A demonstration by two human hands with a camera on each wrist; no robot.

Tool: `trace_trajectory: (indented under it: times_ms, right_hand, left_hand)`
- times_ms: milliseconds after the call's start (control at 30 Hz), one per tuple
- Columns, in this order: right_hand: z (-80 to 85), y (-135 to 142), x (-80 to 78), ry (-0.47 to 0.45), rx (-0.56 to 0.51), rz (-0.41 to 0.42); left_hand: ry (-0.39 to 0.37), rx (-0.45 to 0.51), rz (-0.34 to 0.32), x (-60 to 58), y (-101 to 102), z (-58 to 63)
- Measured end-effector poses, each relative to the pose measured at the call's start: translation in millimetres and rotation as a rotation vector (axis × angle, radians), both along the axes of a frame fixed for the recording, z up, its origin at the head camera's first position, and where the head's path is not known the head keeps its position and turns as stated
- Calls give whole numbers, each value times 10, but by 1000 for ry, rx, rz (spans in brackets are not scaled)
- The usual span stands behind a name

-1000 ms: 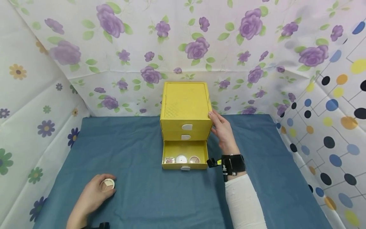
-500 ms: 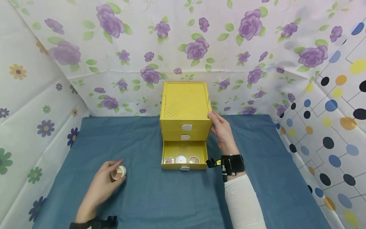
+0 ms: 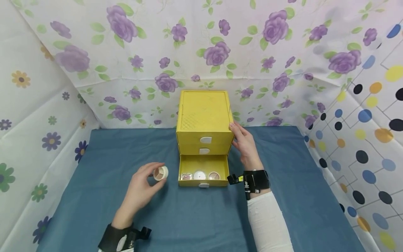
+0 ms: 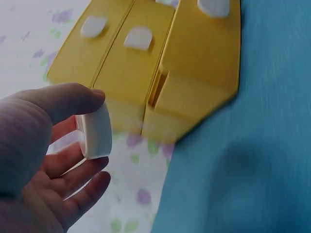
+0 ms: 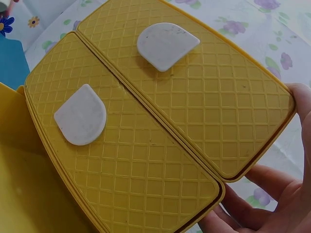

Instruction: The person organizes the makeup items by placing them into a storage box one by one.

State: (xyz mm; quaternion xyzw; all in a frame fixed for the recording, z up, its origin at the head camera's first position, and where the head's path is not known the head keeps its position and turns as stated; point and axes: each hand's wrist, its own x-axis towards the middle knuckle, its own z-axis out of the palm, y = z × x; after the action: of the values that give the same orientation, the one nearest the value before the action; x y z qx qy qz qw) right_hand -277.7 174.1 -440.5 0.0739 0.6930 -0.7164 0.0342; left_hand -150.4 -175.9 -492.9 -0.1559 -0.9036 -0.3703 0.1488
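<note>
My left hand [image 3: 138,190] pinches a small round makeup compact [image 3: 161,173] between thumb and fingers, left of the drawer. Its face shows three pans in beige and brown tones; the left wrist view shows the white side of the compact [image 4: 98,132]. A yellow drawer cabinet [image 3: 203,110] stands at the back of the table. Its bottom drawer [image 3: 204,161] is pulled out, while the two above are closed. Against the cabinet's right side rests my right hand [image 3: 247,147], with one fingertip at the top edge and the other fingers along the side [image 5: 282,189].
Inside the drawer lie a small square item [image 3: 186,176], a white round case [image 3: 199,175] and another round compact [image 3: 214,175]. White tabs [image 3: 206,140] mark the drawer fronts. Blue cloth [image 3: 189,217] covers the table, with flowered sheeting [image 3: 151,70] behind it.
My left hand has moved right and farther from me with the compact, from the left of the table to near the open drawer. The right hand and cabinet stay put.
</note>
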Motion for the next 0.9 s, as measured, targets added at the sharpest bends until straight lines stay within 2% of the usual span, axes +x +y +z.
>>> trace_trajectory:
  times_ms: [233, 333, 600, 767, 900]
  right_hand:
    - [-11, -7, 4, 3, -10, 5]
    - [-14, -15, -4, 3, -5, -1]
    - [-4, -11, -5, 9, -11, -7]
    - [-1, -7, 20, 20, -4, 1]
    - [-18, -14, 22, 25, -12, 2]
  left_hand:
    - [29, -20, -172, -174, 440, 38]
    - [32, -48, -220, -238, 626, 54]
    - [-25, -112, -301, -439, 1072, 40]
    - [-23, -203, -352, -609, 1287, -4]
    - [-66, -285, -358, -730, 1414, -7]
